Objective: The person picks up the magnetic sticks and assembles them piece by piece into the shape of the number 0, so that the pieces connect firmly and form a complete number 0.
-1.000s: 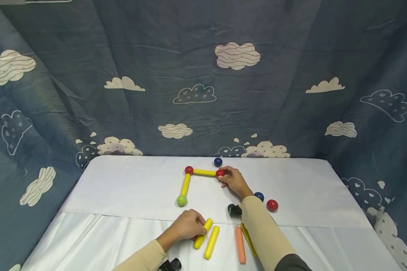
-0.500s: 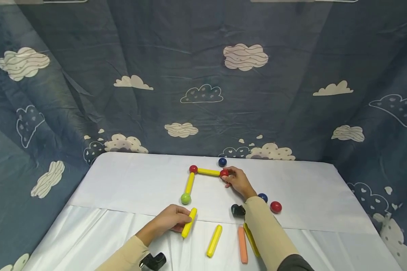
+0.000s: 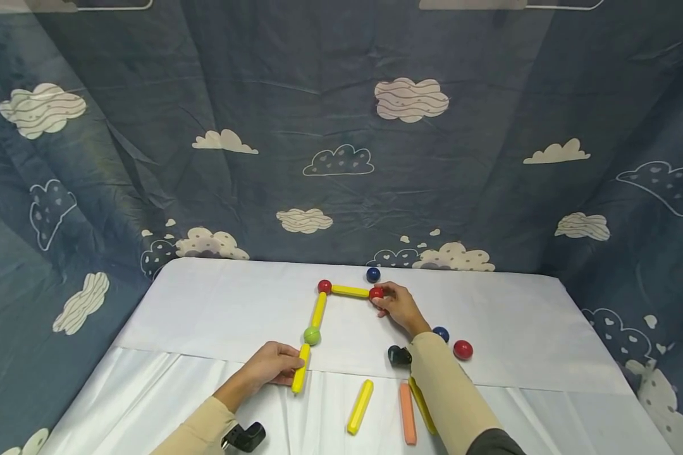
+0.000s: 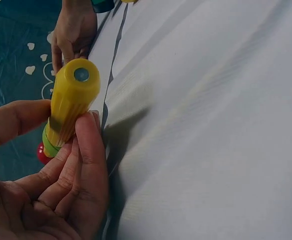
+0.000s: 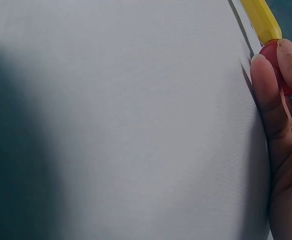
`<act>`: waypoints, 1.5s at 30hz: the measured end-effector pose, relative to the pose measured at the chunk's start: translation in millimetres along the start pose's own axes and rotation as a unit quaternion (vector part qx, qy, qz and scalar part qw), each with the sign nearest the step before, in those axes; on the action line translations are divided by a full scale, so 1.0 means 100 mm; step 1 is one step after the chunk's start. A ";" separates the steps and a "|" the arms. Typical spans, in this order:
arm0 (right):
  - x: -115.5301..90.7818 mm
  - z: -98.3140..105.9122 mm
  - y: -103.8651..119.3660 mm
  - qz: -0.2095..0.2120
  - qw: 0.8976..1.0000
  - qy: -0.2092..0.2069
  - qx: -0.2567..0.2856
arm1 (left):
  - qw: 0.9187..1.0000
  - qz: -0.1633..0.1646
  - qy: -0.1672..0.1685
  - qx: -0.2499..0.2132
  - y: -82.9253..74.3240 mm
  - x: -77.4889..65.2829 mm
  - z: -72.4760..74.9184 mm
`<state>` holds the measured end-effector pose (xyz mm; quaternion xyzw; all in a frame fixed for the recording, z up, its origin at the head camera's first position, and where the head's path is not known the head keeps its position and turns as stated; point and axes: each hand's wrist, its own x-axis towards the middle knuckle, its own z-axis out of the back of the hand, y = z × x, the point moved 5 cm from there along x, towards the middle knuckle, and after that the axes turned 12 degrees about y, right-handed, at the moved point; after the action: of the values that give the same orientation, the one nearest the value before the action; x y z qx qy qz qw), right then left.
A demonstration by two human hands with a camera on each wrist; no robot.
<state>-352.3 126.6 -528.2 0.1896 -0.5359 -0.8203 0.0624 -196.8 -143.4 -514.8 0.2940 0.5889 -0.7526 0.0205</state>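
My left hand pinches a yellow stick between thumb and fingers. That stick's far end meets, or nearly meets, the green ball; exact contact cannot be told. In the left wrist view the near end of the held stick shows a round grey disc. From the green ball another yellow stick runs to a red ball. A third yellow stick links it to a second red ball, which my right hand pinches. The right wrist view shows that red ball against its stick's end.
A blue ball lies behind my right hand. Another blue ball and a red ball lie right of my right forearm. In front are a yellow stick, an orange stick and a yellow stick partly under the sleeve.
My left hand has lifted its yellow stick away from the loose one and carried it left and forward to the green ball. The right hand keeps its hold on the red ball.
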 end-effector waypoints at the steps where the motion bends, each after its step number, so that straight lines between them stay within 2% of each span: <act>1: 0.00 0.00 0.00 0.000 1.000 0.000 -0.001 | 1.000 0.003 -0.003 0.001 0.00 0.00 0.00; 10: -0.02 -0.02 0.02 0.001 1.000 -0.001 0.001 | 1.000 0.003 -0.019 0.000 -0.01 0.04 -0.01; 24: -0.02 0.00 0.00 0.002 1.000 0.001 0.002 | 1.000 -0.019 0.019 -0.012 -0.07 0.08 -0.14; 30: -0.02 0.00 0.00 0.002 1.000 -0.001 0.002 | 0.999 -0.020 0.026 -0.012 -0.09 0.09 -0.19; 45: -0.02 -0.01 0.00 0.005 1.000 -0.002 0.006 | 0.999 -0.008 0.034 0.014 -0.08 0.08 -0.13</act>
<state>-350.5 126.6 -527.9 0.1859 -0.5416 -0.8173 0.0643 -200.7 -126.7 -513.3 0.3153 0.5807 -0.7505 -0.0101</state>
